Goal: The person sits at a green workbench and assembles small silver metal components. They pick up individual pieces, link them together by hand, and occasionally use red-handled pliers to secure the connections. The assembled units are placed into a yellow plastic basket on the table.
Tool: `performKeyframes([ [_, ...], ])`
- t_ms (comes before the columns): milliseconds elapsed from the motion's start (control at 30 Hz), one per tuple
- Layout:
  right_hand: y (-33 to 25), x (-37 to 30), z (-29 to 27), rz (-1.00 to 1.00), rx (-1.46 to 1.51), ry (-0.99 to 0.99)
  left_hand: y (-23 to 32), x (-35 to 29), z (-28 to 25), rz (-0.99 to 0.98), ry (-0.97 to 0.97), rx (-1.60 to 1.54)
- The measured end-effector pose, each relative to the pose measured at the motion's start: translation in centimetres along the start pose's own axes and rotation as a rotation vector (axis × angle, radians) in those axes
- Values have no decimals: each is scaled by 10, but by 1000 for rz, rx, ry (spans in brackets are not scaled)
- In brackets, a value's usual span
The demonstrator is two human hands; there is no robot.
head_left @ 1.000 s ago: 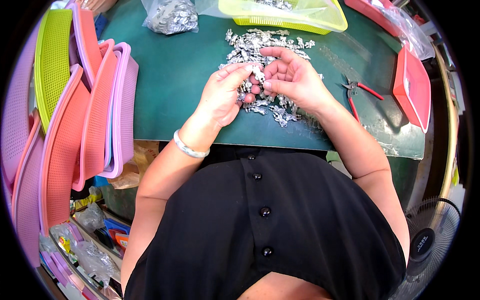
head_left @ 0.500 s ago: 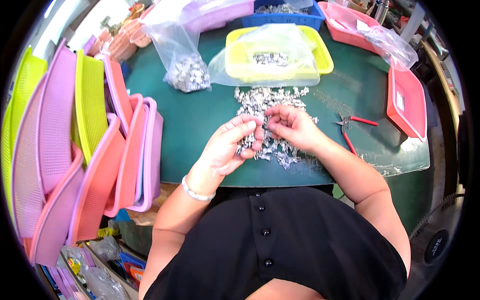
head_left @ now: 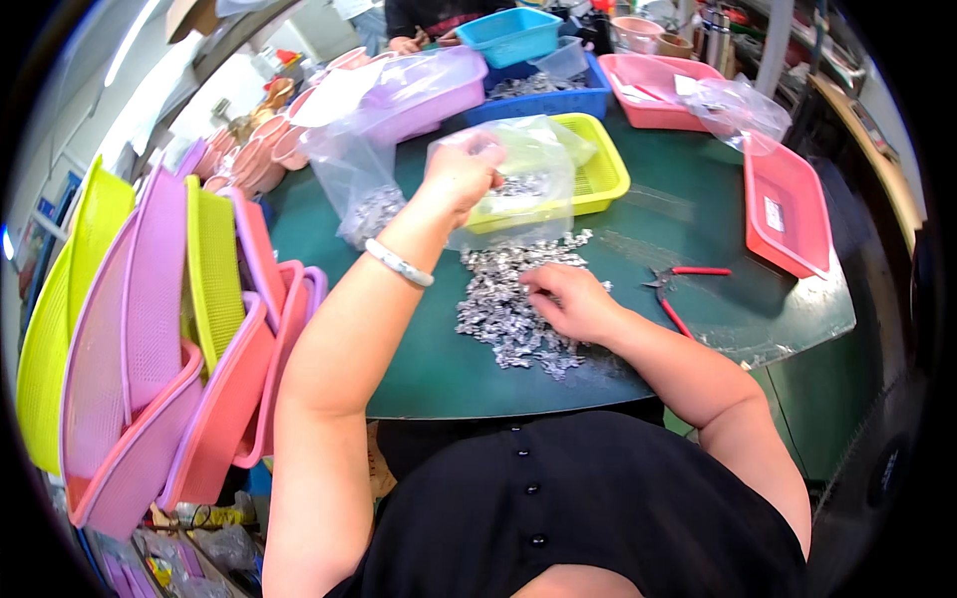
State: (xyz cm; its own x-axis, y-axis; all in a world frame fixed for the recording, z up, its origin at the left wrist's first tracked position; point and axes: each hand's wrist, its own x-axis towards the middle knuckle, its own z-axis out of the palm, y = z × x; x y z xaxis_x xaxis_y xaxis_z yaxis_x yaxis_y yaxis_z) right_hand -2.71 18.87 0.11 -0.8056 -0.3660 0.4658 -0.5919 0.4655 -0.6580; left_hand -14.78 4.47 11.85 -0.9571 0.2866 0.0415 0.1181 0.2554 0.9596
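Note:
My left hand [head_left: 464,177] is raised over the near left part of a clear plastic bag [head_left: 543,214], its fingers curled. What it holds, if anything, I cannot make out. The bag lies in a yellow-green basket [head_left: 604,184] and has small silvery metal parts inside. A heap of similar metal parts [head_left: 498,299] is spread on the green table. At its right side my right hand [head_left: 576,302] rests low, with thumb and fingers drawn together at the parts; anything between the fingertips is hidden.
Red-handled pliers [head_left: 678,289] lie right of the heap, near a pink basket [head_left: 788,209]. Another clear bag of parts [head_left: 374,211] stands behind my left forearm. Stacked coloured baskets [head_left: 159,299] crowd the left. Across the table, a person's hand [head_left: 407,44] shows beside a blue tray [head_left: 508,37].
My left hand has left the heap and gone forward and up to the bag in the basket. My right hand stays at the heap. The view has tilted up, showing another person.

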Motion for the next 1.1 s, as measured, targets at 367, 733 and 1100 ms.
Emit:
performKeyframes([
  [367,1,2,-7,-25,-367,-188,-24,-78,-3,166,24,92],
  [733,4,14,13,-90,-265,-66,-106,-151,-6,-248,95,-192],
  [1100,1,20,26,-227,-203,72,-118,-145,1,-261,125,-254],
])
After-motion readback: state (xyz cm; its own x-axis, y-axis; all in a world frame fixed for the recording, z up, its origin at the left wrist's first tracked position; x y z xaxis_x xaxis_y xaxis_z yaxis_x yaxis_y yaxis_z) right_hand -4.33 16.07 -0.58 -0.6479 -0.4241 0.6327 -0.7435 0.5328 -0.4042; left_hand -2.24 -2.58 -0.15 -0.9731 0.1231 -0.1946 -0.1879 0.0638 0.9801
